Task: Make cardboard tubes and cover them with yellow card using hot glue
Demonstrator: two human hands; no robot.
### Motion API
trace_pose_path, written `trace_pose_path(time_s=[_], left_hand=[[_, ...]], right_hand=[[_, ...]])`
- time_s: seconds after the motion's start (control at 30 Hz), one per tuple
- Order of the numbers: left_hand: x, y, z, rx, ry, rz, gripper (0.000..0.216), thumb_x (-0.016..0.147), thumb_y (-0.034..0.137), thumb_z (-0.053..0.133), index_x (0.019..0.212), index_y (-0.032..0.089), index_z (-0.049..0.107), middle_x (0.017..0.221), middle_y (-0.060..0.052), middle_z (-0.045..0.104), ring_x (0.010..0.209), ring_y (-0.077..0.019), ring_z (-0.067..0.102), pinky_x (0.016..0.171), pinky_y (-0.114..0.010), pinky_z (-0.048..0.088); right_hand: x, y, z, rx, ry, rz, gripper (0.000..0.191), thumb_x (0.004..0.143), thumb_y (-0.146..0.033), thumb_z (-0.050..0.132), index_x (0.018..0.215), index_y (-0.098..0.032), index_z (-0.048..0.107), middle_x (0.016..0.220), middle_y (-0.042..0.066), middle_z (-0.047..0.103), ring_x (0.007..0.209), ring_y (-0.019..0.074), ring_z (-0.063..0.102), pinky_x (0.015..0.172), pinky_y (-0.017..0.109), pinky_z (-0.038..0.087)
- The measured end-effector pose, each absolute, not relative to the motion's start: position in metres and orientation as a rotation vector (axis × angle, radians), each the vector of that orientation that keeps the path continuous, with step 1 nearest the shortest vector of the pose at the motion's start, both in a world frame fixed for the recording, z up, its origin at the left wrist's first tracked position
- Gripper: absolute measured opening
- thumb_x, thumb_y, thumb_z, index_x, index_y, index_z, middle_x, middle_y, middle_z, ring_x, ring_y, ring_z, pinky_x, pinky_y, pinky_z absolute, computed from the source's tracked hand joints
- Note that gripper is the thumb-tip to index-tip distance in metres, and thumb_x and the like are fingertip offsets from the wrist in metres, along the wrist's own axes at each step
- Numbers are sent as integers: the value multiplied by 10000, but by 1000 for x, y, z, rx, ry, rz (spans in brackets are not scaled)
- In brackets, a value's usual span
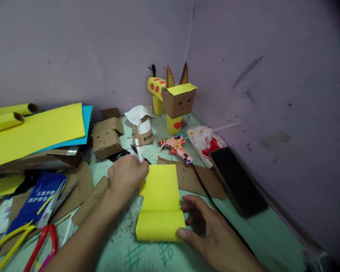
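A yellow paper sheet (160, 185) lies flat in front of me, its near end curled round a tube-shaped roll (160, 226). My right hand (202, 224) is at the right end of this roll, with the thumb on its edge and the fingers curved beside it. Just past the sheet's far left corner, my left hand (129, 172) is closed around a white pen (138, 150); its fingertips are mostly hidden. A darker pen rests beside the white one. Behind the sheet lies a flower-patterned glue gun (177, 147) with a black cord (205, 185).
A spotted yellow paper-and-cardboard animal (179, 102) stands in the corner. Cardboard boxes (106, 139) sit left of it. A dark phone (238, 181) and a plastic packet (205, 143) lie right. Yellow sheets (45, 132), covered tubes (17, 109), and red-handled scissors (45, 241) crowd the left.
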State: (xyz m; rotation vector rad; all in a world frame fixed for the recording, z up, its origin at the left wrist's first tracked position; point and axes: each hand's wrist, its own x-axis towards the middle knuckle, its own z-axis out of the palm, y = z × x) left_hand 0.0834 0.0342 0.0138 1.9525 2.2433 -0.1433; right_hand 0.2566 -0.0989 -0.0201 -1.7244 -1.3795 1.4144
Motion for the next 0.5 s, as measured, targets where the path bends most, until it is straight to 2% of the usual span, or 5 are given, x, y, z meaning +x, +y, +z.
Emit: trace_pose_path(time_s=[0.23, 0.33, 0.4, 0.43, 0.5], left_hand=[[71, 34, 30, 2038, 2264, -156, 509, 825, 445, 327, 839, 100, 702, 892, -262, 695, 863, -437, 638, 602, -419, 436], [59, -4, 34, 2110, 2088, -90, 476, 838, 533, 325, 861, 211, 675, 761, -110, 710, 769, -320, 662, 588, -350, 446], [47, -38, 28, 2051, 1846, 173, 373, 787, 526, 462, 928, 231, 641, 748, -48, 691, 674, -239, 649, 558, -305, 475], [41, -56, 22, 2031, 1773, 253, 372, 726, 472, 571, 1016, 242, 611, 830, -43, 694, 676, -223, 648, 559, -298, 500], [34, -86, 4, 2093, 1565, 347, 609, 574, 296, 704, 1158, 260, 537, 1168, -82, 618, 842, -248, 659, 621, -308, 545]], right_hand=[[256, -108, -18, -1783, -1361, 1429, 664, 609, -211, 707, 1231, -216, 472, 1142, 81, 598, 983, 254, 557, 868, 396, 439], [257, -110, -19, -1819, -1357, 1430, 695, 619, -233, 709, 1260, -199, 442, 1174, 108, 578, 1005, 275, 552, 883, 425, 435], [259, -110, -20, -1805, -1379, 1433, 649, 643, -240, 695, 1243, -208, 451, 1180, 106, 576, 1025, 279, 548, 895, 433, 431], [259, -111, -20, -1784, -1395, 1433, 621, 656, -241, 689, 1232, -217, 459, 1189, 100, 572, 1051, 278, 538, 915, 434, 420], [259, -112, -21, -1740, -1427, 1428, 583, 671, -240, 687, 1212, -229, 471, 1203, 91, 569, 1100, 276, 519, 951, 434, 398]])
